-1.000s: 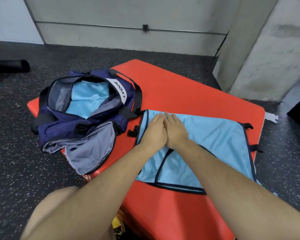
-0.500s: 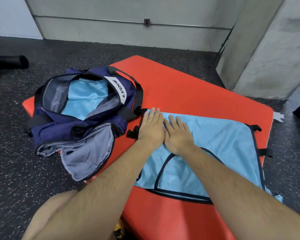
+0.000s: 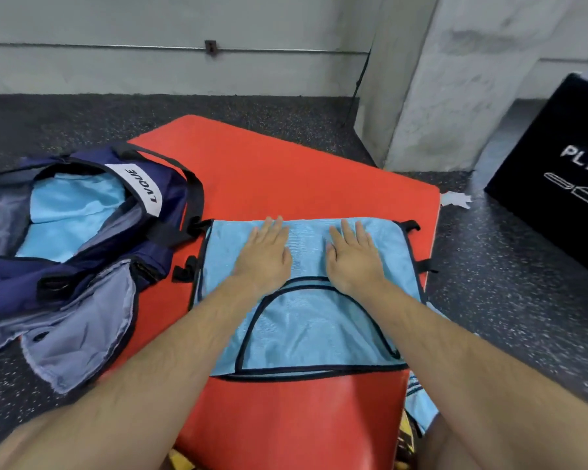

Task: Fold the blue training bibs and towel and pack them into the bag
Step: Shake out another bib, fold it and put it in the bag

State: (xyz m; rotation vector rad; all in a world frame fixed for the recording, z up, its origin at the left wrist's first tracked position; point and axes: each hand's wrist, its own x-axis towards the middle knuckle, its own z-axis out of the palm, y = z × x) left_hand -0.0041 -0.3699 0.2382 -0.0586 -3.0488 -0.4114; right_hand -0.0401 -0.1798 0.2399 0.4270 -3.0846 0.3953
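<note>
Left hand [image 3: 267, 256] and right hand [image 3: 353, 257]: both lie palm-down on the light blue bib [image 3: 306, 320], fingers extended and close together, nothing gripped. Half a second ago the two hands sat side by side, touching, near the bib's left far corner; now they are apart, with a band of bare mesh between them, the right hand having travelled toward the right edge. Judgement: this is a smoothing stroke, pressing the fold flat from the centre outward, and the fold in hand looks near complete.

The bib lies flat on the red mat [image 3: 286, 164], toward the mat's right edge and nearer its front than its back. Its dark binding traces a curved opening just below the wrists. Short black straps project at the bib's left and right edges.

The navy bag [image 3: 170, 198] rests on the mat's left edge, partly overhanging onto the floor, mouth open. Light blue fabric already lies inside; whether that is a bib or the towel cannot be told. The grey flap [image 3: 82, 327] hangs out toward the front.

A striped blue cloth [image 3: 420, 401] shows off the mat's right front corner, possibly the towel. A black plyo box [image 3: 557, 171] stands beyond the mat's right edge.

Packing of this bib is not yet done.
</note>
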